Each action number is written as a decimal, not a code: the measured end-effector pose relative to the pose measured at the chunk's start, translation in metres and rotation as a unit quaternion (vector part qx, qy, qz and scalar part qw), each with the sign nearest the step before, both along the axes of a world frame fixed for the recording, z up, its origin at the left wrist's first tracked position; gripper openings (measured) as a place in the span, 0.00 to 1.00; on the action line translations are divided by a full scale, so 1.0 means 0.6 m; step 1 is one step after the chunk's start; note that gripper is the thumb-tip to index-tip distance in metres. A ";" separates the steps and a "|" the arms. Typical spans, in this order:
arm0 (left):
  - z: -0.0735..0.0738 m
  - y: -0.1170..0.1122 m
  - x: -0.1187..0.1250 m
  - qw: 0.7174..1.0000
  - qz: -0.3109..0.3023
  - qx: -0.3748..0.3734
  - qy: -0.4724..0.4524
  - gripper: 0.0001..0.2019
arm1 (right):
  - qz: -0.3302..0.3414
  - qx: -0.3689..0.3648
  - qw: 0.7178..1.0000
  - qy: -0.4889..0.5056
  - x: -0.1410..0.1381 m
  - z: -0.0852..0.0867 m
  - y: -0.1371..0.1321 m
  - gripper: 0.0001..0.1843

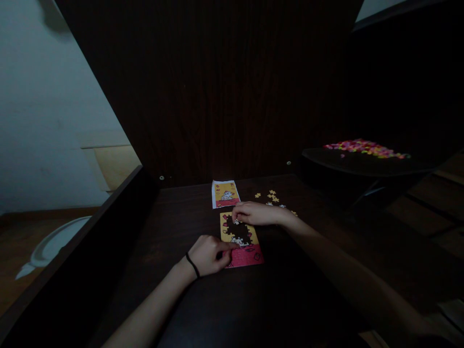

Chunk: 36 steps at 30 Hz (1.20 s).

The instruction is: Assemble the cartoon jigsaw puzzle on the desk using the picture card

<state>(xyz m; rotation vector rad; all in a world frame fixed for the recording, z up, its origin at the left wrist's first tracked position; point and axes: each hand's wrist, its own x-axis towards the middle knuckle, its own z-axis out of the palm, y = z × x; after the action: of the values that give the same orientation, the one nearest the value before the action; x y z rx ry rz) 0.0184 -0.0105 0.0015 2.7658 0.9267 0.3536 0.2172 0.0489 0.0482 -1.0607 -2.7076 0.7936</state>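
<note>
At frame centre, my left hand [208, 254] pins the puzzle [241, 240] on the worktop [290, 290], fingers curled; my right hand [253, 213] pinches something I can't make out.

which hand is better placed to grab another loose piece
Right, probably. The right hand rests at the puzzle's top edge, beside the loose pieces; the left hand sits at the puzzle's lower left, farther away.

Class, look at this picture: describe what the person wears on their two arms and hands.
Both forearms are bare, with no sleeves showing. The left hand has a thin black band around its wrist. The right hand shows no band, ring or glove.
</note>
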 end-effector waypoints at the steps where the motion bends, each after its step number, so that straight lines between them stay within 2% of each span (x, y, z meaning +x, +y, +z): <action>1: 0.000 0.000 0.000 1.000 0.000 0.002 -0.001 0.16 | 0.007 -0.002 1.000 -0.004 0.000 0.001 0.000 0.11; 9: -0.002 -0.001 -0.001 1.000 -0.006 -0.002 -0.010 0.17 | 0.008 -0.036 0.999 -0.025 0.009 0.007 0.008 0.10; 16: 0.002 -0.001 0.002 0.999 0.003 0.012 -0.045 0.17 | -0.098 -0.073 0.990 -0.075 0.056 0.027 0.020 0.12; 19: 0.001 0.000 0.001 0.998 0.012 0.037 -0.052 0.17 | -0.136 -0.057 0.986 -0.073 0.087 0.032 0.032 0.13; 24: 0.000 0.001 0.000 0.996 0.017 0.050 -0.066 0.17 | -0.210 -0.081 0.966 -0.125 0.140 0.025 0.053 0.12; 26: 0.000 0.001 0.000 0.996 0.013 0.051 -0.068 0.17 | -0.218 -0.091 0.963 -0.131 0.153 0.020 0.058 0.11; 32: -0.002 0.002 -0.001 0.996 0.018 0.043 -0.071 0.16 | -0.201 -0.123 0.965 -0.117 0.160 0.010 0.067 0.11; 36: -0.002 0.003 -0.002 0.996 0.020 0.042 -0.073 0.16 | -0.237 -0.108 0.960 -0.098 0.162 0.011 0.068 0.10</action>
<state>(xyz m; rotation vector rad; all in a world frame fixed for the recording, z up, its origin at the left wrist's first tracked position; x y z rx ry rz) 0.0172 -0.0090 0.0005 2.7542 0.9518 0.6048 0.3143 0.0896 0.0550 -1.8332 -2.3773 0.9428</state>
